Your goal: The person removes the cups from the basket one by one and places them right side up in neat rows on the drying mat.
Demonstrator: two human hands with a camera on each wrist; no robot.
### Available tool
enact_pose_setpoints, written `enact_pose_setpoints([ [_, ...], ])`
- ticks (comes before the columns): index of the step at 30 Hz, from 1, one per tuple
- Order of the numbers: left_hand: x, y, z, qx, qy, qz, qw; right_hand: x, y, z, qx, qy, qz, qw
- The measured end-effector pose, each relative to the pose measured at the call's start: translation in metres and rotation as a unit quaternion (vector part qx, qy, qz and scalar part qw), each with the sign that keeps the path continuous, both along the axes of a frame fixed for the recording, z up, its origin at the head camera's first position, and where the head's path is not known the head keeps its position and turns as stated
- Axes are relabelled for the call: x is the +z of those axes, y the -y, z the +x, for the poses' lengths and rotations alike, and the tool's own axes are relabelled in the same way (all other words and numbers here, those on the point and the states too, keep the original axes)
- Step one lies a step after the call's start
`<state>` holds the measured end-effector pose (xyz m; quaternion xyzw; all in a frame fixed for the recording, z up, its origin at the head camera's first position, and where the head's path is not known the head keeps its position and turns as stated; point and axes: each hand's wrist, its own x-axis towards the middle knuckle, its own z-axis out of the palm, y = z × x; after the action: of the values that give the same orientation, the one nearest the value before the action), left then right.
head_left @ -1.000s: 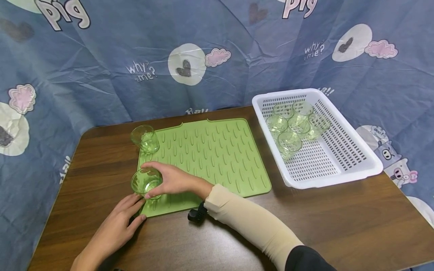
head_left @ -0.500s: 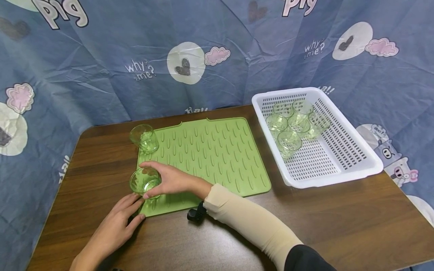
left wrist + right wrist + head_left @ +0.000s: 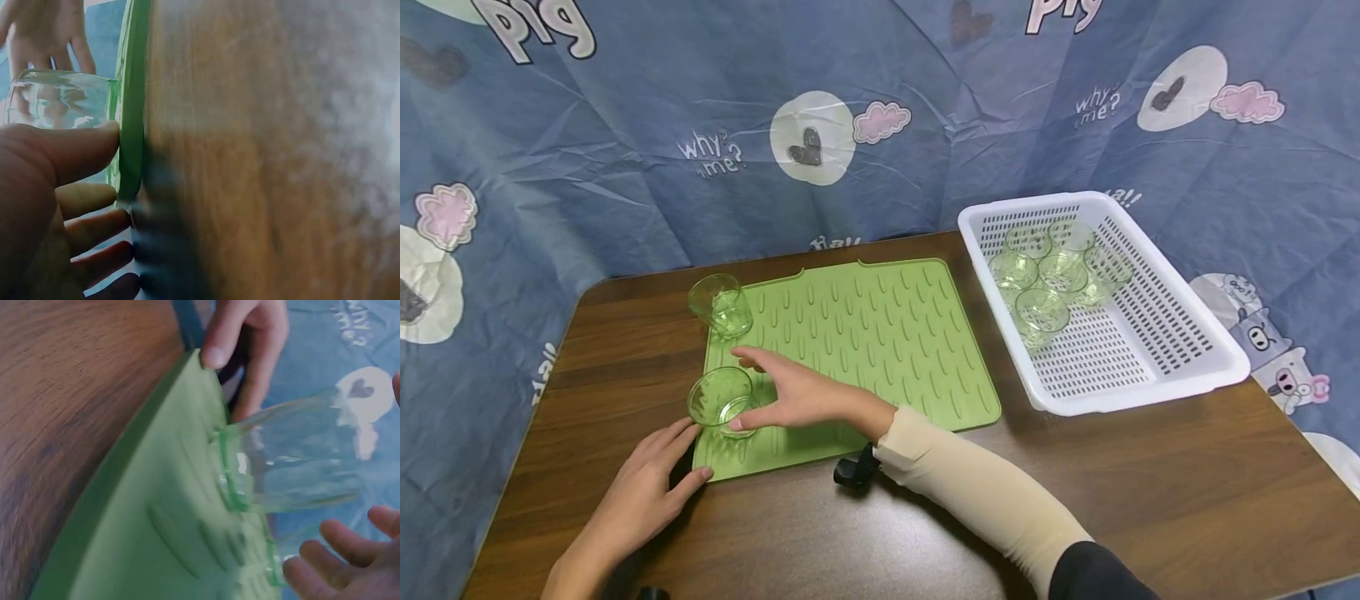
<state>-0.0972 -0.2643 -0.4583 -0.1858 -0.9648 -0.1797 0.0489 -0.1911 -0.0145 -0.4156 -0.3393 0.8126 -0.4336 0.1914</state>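
A clear green-tinted drinking glass (image 3: 711,398) stands upright at the near left corner of a ridged green mat (image 3: 880,342). My right hand (image 3: 816,398) is spread beside its right side; in the right wrist view, the fingers (image 3: 350,553) are apart from the glass (image 3: 300,459). My left hand (image 3: 643,487) rests at the mat's near left corner, thumb against the front edge and fingers along the left edge, close to the glass base. Another such glass (image 3: 718,304) stands at the mat's far left corner.
A white perforated plastic basket (image 3: 1180,379) stands to the right of the mat with several similar glasses (image 3: 1042,312) inside. A brown wooden table (image 3: 790,533) carries everything. Behind it hangs a blue printed cloth (image 3: 880,192).
My right hand has let go of the near glass and drawn slightly to the right. The left hand has shifted a little left, staying at the mat's corner. The glass stays in place.
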Motion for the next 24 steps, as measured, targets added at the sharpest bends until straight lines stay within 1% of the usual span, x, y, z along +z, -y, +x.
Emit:
enact_pose_setpoints([
  [4, 0.000, 0.002, 0.000, 0.003, -0.001, 0.000, 1.0000, 0.013, -0.018, 0.008, -0.028, -0.001, -0.017, 0.9995],
  [9, 0.001, 0.003, -0.001, 0.005, 0.016, -0.007, 0.9998, 0.031, -0.048, 0.023, -0.054, 0.002, -0.038, 0.9978],
  [12, 0.000, 0.003, -0.003, 0.004, 0.027, -0.010, 0.9996, 0.042, -0.072, 0.033, -0.066, -0.007, -0.043, 0.9969],
  [16, 0.000, 0.002, -0.005, 0.005, 0.038, -0.014, 0.9992, 0.061, -0.108, 0.047, -0.084, -0.032, -0.050, 0.9946],
  [21, -0.001, 0.003, -0.004, 0.004, 0.024, -0.009, 0.9997, 0.083, -0.155, 0.062, -0.109, -0.076, -0.052, 0.9898],
  [23, -0.002, 0.004, -0.003, 0.004, 0.016, -0.008, 0.9998, 0.093, -0.174, 0.067, -0.117, -0.094, -0.044, 0.9877],
  [24, -0.003, 0.004, -0.002, 0.003, 0.013, -0.008, 0.9999, 0.098, -0.184, 0.069, -0.126, -0.100, -0.032, 0.9864],
])
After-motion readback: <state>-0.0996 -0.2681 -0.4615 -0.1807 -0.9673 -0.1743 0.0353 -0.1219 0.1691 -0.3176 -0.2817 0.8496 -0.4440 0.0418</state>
